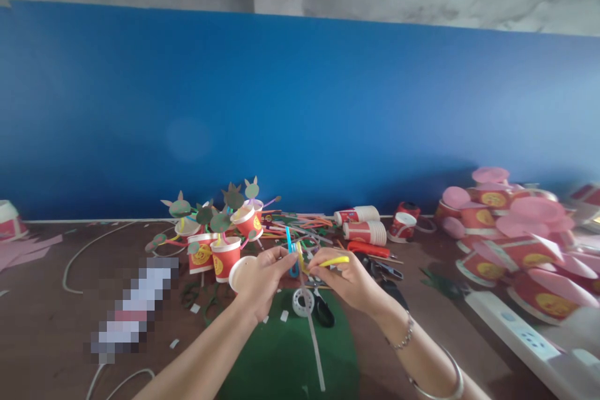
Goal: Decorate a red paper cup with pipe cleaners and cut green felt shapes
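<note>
My left hand point(265, 275) is closed in a pinch at the middle of the table. From its fingertips a long pale straw-like strip point(313, 340) hangs toward me, and an upright blue piece point(289, 239) shows right beside them. Close by on the right, my right hand point(344, 278) is closed on a slim yellow straw-like piece point(335, 260). Another bit of yellow point(300, 257) shows between the hands; whether it is the same piece I cannot tell. Below the hands lie a white tape spool point(304, 302) and black-handled scissors point(323, 311).
Under my hands is a round green mat point(290, 356). Red paper cups point(226, 259) with animal cutouts stand left, loose straws point(304, 222) behind. Stacked cups point(364, 232) and a red-handled tool point(370, 249) lie right. Pink-trimmed cups point(529, 250) and a power strip point(515, 331) sit farther right.
</note>
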Demonstrator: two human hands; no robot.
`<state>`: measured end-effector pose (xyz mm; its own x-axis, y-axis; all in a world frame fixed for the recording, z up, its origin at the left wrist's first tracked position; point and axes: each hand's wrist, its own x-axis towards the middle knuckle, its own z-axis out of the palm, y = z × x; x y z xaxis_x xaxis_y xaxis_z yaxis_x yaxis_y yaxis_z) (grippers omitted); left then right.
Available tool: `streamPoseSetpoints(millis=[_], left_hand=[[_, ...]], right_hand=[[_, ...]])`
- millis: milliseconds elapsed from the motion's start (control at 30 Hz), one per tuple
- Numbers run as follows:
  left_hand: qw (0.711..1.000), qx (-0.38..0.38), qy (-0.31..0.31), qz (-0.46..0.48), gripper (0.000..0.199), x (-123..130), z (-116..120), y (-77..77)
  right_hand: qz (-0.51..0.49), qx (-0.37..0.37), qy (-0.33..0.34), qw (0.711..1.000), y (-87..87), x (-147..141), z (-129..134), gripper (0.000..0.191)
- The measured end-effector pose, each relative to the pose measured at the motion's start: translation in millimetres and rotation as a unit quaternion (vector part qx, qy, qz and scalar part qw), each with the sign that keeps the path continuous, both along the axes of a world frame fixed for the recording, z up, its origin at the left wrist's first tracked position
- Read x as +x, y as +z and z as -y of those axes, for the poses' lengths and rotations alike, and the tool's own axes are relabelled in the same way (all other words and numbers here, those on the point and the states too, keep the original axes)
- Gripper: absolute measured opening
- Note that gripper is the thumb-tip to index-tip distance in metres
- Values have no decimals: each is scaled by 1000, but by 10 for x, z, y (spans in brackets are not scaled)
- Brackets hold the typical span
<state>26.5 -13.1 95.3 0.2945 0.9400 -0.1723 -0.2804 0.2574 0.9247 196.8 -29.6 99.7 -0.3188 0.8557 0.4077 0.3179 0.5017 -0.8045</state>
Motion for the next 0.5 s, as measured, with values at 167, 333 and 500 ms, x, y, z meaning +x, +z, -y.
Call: streamPoseSetpoints(millis=[167, 333, 500], left_hand=[[1000, 14, -9, -20, 32, -3, -12, -30], [1000, 23, -7, 11, 31, -11, -27, -43], [997, 57, 13, 40, 29, -28, -41, -61]], right_hand=[[22, -51, 18, 998, -21, 16, -18, 19], [-127, -170, -27, 977, -79, 28, -86, 21], [-238, -215, -63, 945, -136, 27, -130, 31]])
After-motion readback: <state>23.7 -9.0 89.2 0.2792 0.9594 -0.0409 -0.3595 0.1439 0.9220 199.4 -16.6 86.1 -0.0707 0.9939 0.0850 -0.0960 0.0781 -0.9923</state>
